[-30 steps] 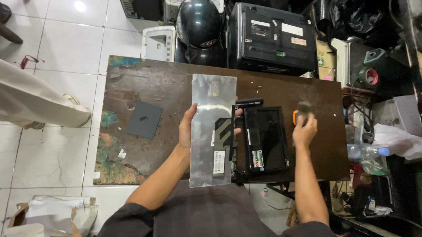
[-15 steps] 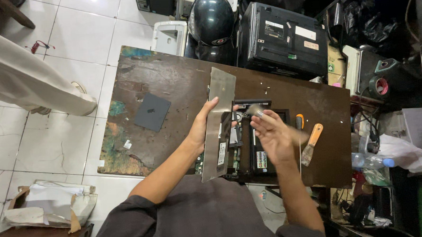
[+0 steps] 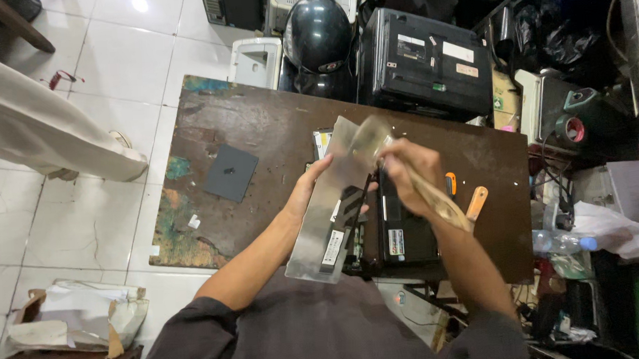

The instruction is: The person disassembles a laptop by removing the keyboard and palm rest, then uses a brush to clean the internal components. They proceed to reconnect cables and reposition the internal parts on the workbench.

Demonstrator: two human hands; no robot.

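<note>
Holding the silver panel (image 3: 328, 222) up off the open black laptop (image 3: 408, 233) at the 6 o'clock edge of the table (image 3: 260, 125), with the left hand (image 3: 313, 190) gripping its 9 o'clock edge, fingers curled round it and thumb on the near face. Gripping a brush (image 3: 435, 199) in the right hand (image 3: 409, 165), fingers closed tight round the wooden handle, bristles blurring against the panel's 12 o'clock end.

Changing from a second ago: then resting out at 3 o'clock by the orange-handled tool (image 3: 476, 201), now crossing over the laptop with the brush raised; panel then lying flatter, now tipping up on edge. Judging from that, moving from picking up to sweeping the panel.

Running lengthwise from about 7 o'clock, near the body, to about 1 o'clock, far end pointing toward the black helmet (image 3: 318, 32); broad face turning toward 3 o'clock, toward the brush. Lying apart at 9 o'clock, a dark square pad (image 3: 231, 173).
</note>
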